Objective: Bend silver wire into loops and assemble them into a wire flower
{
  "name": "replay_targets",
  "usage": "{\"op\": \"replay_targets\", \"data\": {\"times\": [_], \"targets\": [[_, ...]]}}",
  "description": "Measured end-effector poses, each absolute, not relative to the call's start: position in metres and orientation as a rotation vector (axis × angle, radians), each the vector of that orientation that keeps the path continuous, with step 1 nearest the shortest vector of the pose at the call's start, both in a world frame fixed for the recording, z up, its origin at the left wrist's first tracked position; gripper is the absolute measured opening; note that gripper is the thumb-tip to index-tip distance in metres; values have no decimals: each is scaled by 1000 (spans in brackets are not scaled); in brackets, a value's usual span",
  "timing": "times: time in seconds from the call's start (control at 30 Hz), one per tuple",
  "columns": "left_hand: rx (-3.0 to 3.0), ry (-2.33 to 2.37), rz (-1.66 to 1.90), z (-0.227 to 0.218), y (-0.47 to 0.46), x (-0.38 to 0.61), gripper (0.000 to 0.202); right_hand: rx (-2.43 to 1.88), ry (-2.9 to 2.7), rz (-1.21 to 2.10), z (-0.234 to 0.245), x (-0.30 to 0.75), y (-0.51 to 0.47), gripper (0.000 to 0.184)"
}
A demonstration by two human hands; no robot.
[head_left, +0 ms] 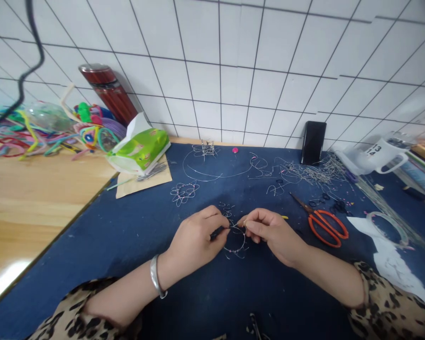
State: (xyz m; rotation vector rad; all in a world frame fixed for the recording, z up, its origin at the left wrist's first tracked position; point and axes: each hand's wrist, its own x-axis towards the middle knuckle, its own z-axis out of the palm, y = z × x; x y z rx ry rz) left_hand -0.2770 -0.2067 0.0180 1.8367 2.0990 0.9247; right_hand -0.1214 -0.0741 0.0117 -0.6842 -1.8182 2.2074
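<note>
Both of my hands pinch a thin wire ring (235, 250) strung with small pinkish beads, with short wire ends sticking out around it. My left hand (200, 236) grips its upper left side between thumb and fingertips. At the upper right side, the thumb and index finger of my right hand (274, 233) are pressed together on the wire. Just beyond the fingertips lie small curled wire pieces (226, 208). A flower-shaped wire piece with beads (184, 192) rests on the dark blue cloth (212, 293), left of my hands.
Orange-handled scissors (327, 226) lie right of my right hand. Behind are a wire heap (315, 170), a black phone (313, 142) against the tiled wall and a white mug (386, 153). At left stand a green tissue pack (141, 148), a red thermos (109, 92) and colourful pipe cleaners (28, 134).
</note>
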Motion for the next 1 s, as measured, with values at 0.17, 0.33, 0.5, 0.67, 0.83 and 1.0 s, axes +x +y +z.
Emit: {"op": "replay_targets", "data": {"times": [0.17,0.33,0.5,0.67,0.83,1.0], "targets": [[1755,2196,950,20,-206,-282,9,-713,-1826,2166,17,-120,-73,14],[1706,2242,975,24,-206,-283,6,-613,-2013,2073,21,-120,-77,14],[1715,2210,955,23,-206,-281,5,-594,-2097,2037,17,-120,-76,14],[1738,2143,969,21,-207,-280,5,-643,-2142,2003,16,-119,-74,15],[1837,2060,1096,21,-206,-279,11,-560,-2153,1978,20,-117,-74,12],[1973,1997,1172,21,-205,-277,18,-469,-2179,1996,20,-117,-75,9]]}}
